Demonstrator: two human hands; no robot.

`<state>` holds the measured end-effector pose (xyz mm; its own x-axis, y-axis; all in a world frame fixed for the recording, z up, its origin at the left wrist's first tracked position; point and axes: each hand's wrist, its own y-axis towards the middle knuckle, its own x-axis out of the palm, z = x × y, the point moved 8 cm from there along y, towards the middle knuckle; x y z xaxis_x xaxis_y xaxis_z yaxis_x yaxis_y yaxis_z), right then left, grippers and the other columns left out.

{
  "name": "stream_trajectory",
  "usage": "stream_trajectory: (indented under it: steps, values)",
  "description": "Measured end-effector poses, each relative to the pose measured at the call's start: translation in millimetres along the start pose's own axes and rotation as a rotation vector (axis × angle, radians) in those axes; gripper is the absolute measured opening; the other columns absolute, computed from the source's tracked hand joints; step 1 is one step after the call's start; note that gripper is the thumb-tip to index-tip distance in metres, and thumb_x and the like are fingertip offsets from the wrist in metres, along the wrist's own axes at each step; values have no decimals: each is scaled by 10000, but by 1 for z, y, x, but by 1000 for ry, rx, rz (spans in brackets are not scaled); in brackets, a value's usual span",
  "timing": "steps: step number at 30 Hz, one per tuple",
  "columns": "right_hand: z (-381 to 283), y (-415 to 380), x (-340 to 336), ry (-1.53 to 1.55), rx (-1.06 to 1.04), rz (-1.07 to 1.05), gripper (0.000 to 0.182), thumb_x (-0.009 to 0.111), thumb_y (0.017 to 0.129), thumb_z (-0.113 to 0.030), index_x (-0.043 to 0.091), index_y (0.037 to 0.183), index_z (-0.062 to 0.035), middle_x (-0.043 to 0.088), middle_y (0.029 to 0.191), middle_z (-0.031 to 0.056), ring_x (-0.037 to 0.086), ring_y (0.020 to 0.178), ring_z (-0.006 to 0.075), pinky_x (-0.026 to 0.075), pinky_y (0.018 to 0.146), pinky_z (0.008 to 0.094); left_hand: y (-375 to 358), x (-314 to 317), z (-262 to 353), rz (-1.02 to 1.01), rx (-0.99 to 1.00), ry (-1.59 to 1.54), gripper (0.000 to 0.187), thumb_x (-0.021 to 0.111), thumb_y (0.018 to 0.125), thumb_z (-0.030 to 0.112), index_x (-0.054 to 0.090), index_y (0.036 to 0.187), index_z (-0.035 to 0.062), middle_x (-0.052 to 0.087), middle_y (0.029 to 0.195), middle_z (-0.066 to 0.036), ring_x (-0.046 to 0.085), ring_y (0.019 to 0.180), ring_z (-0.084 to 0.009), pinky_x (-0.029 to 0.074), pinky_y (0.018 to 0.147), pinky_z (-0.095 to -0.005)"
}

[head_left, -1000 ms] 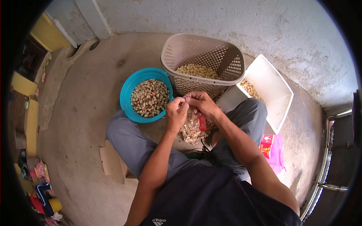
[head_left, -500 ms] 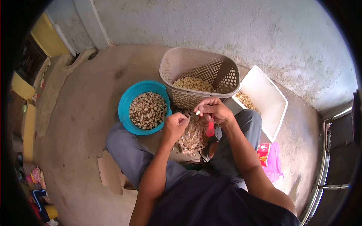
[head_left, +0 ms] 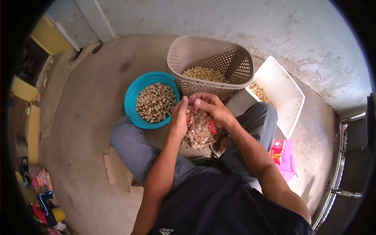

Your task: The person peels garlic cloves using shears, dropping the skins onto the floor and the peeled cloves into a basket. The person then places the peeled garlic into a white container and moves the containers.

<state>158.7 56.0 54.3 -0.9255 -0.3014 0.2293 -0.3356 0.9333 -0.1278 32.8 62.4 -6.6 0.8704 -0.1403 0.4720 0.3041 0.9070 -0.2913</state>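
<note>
My left hand (head_left: pixel 181 118) and my right hand (head_left: pixel 214 109) meet at the fingertips above a heap of papery garlic skins (head_left: pixel 199 135). The left fingers are bent together, and whatever they pinch is hidden. Below my right palm sticks out the red handle (head_left: pixel 212 126) of a small tool; its working end is out of sight. Beside the left hand stands a turquoise basin (head_left: pixel 130 102) of unpeeled garlic cloves (head_left: pixel 156 102). Behind both hands, a brown perforated basket (head_left: pixel 211 85) holds pale peeled cloves (head_left: pixel 205 74).
A white bin (head_left: pixel 288 92) with some cloves (head_left: pixel 258 92) leans at the right. Near it lie a red packet (head_left: pixel 277 150) and pink netting (head_left: pixel 288 160). Flattened cardboard (head_left: pixel 117 168) is by my left knee. A wall (head_left: pixel 235 19) rises behind the basket.
My hands have come together from apart. The pale clove that showed at my right fingertips is now out of sight. The whole view has shifted slightly, with the containers higher in it.
</note>
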Motion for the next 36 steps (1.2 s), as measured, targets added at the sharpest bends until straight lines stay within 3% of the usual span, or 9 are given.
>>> stream_trajectory:
  steps: [4, 5, 9, 13, 20, 24, 28, 31, 36]
  values:
    - [-5, 10, -23, 511, 6, 175, 750, 445, 973, -737, 570, 1240, -48, 585, 868, 3, 485, 641, 90, 372, 492, 253, -7, 19, -3, -74, 49, 525, 450, 581, 1036, 472, 678, 1001, 34, 593, 738, -4, 492, 566, -65, 379, 495, -240]
    - [-2, 15, -34, 635, 2, 197, 750, 443, 977, -730, 557, 1262, -46, 605, 897, 27, 489, 646, 98, 375, 508, 242, -7, 30, -7, -170, 274, 663, 419, 639, 1013, 438, 671, 935, 27, 581, 726, 3, 484, 593, -65, 397, 541, -246]
    - [-8, 7, -42, 790, -43, 316, 675, 542, 996, -619, 514, 1304, -19, 618, 944, 61, 566, 730, 146, 464, 616, 251, -27, 61, -11, -288, 155, 582, 309, 675, 1005, 329, 673, 951, 25, 593, 718, 15, 477, 593, -61, 389, 545, -239]
    - [12, 8, -28, 263, -36, 157, 429, 631, 1022, -225, 507, 1346, 28, 665, 1052, 110, 670, 943, 214, 564, 841, 332, -20, 48, -10, -209, 66, 208, 253, 666, 1009, 275, 682, 997, 23, 622, 775, 31, 509, 625, -28, 398, 529, -206]
    - [-7, 7, -46, 396, -132, 220, 154, 592, 1001, -119, 630, 1088, 3, 676, 939, 70, 645, 771, 160, 555, 730, 294, -12, 15, 0, -51, 20, 40, 440, 592, 1028, 466, 648, 1071, 32, 608, 734, -15, 511, 555, -91, 386, 481, -239]
    - [-29, -6, -30, -395, -219, 128, 88, 650, 931, -103, 650, 962, -21, 641, 846, 30, 650, 758, 156, 543, 686, 316, -3, 5, -4, 45, -88, -401, 575, 497, 1038, 568, 590, 1141, 9, 646, 815, -82, 579, 627, -151, 465, 548, -287]
    - [-36, -21, 27, -1039, -490, 41, 155, 702, 882, -125, 678, 982, -10, 679, 874, 155, 691, 805, 348, 553, 717, 439, 9, -3, -20, 10, -96, -545, 599, 454, 1046, 583, 563, 1147, 3, 661, 913, -107, 643, 776, -198, 547, 700, -331]
    - [-27, -18, 33, -1133, -346, 50, 164, 718, 862, -140, 691, 966, -16, 675, 915, 203, 667, 851, 423, 548, 737, 488, 10, -9, -31, 48, -99, -538, 587, 455, 1050, 574, 577, 1144, 7, 669, 958, -97, 656, 840, -202, 556, 760, -339]
    - [-10, 2, 16, -718, -404, 71, 159, 745, 880, -136, 718, 973, -10, 699, 843, 139, 687, 766, 269, 552, 688, 402, 13, -10, -26, 60, -49, -509, 547, 460, 1064, 536, 600, 1163, 17, 685, 965, -77, 664, 856, -191, 543, 768, -328]
